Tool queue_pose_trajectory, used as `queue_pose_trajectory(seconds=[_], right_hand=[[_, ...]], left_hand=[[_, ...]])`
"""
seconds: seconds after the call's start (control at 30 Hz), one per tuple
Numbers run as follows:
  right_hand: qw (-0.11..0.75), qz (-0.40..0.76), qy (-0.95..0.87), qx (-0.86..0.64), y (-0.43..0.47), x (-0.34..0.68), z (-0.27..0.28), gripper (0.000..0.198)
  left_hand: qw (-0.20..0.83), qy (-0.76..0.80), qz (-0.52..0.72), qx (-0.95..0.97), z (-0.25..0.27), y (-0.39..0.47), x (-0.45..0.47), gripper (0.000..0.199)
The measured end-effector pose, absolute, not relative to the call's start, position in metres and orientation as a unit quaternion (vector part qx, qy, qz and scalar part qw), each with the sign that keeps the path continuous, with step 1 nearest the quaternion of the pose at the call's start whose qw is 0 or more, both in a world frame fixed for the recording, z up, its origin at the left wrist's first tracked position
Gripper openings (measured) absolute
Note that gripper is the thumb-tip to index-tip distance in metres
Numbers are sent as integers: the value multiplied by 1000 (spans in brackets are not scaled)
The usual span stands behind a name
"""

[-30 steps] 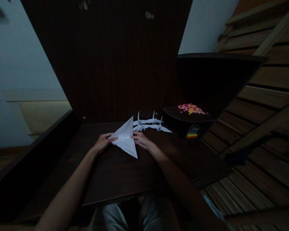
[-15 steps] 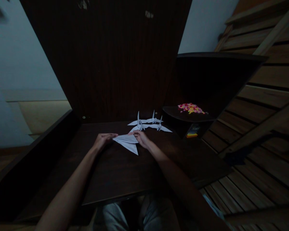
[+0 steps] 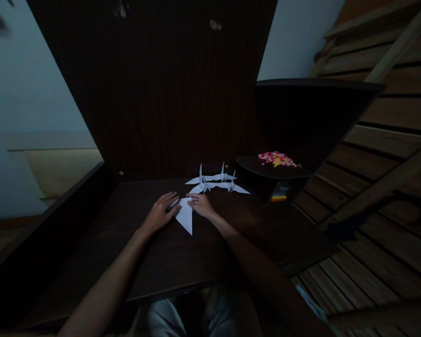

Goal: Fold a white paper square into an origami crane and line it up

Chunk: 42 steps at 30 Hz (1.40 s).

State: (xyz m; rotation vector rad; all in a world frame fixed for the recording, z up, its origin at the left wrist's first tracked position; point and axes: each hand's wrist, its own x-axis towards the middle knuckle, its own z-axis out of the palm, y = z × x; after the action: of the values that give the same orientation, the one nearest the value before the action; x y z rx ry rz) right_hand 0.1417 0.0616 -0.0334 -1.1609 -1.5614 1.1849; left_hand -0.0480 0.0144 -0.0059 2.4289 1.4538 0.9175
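A folded sheet of white paper (image 3: pixel 185 217) lies on the dark desk, its narrow point toward me. My left hand (image 3: pixel 159 211) is at its left side, the thumb over the edge and a strip of paper showing between thumb and forefinger; the other fingers stretch forward. At the upper right corner, my right hand (image 3: pixel 201 205) pinches the paper, thumb on top. Some of its fingers are hidden. Just beyond my hands stand several white paper cranes (image 3: pixel 215 181), wings spread and close together.
The dark wooden desk (image 3: pixel 154 271) has a tall back panel (image 3: pixel 154 103) and a raised left side board (image 3: pixel 56 210). On a small corner shelf (image 3: pixel 266 172) at the right lies a pile of pink, red and yellow bits (image 3: pixel 277 159). Wooden slats (image 3: pixel 382 187) rise farther right.
The paper has turned so its point faces me, and it now shows a narrower, flatter shape. My left hand has moved right and its fingers have spread; the right hand has shifted slightly.
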Motion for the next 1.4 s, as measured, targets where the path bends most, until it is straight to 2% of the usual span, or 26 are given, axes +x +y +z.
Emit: queue_pose_trajectory(seconds=[0.13, 0.3, 0.6, 0.83, 0.93, 1.1, 1.2, 1.4], right_hand=[[375, 305, -739, -468, 54, 145, -30, 29], [322, 145, -834, -424, 45, 147, -23, 20], [233, 127, -851, -454, 36, 152, -13, 23], [175, 144, -878, -423, 34, 162, -10, 43], [201, 152, -876, -412, 35, 161, -12, 41], [277, 164, -852, -414, 39, 154, -19, 24], [291, 174, -827, -448, 41, 150, -23, 24], [281, 174, -807, -489, 44, 147, -26, 28]], left_hand=[[64, 465, 194, 861, -17, 10, -35, 65], [43, 459, 114, 880, -30, 9, -30, 67], [63, 494, 61, 865, -28, 1, -28, 101], [74, 493, 36, 866, -25, -1, -29, 117], [71, 488, 46, 869, -25, -1, -30, 107], [69, 486, 78, 868, -28, 3, -36, 66], [70, 471, 83, 875, -30, 8, -39, 61], [81, 458, 100, 880, -30, 13, -43, 64]])
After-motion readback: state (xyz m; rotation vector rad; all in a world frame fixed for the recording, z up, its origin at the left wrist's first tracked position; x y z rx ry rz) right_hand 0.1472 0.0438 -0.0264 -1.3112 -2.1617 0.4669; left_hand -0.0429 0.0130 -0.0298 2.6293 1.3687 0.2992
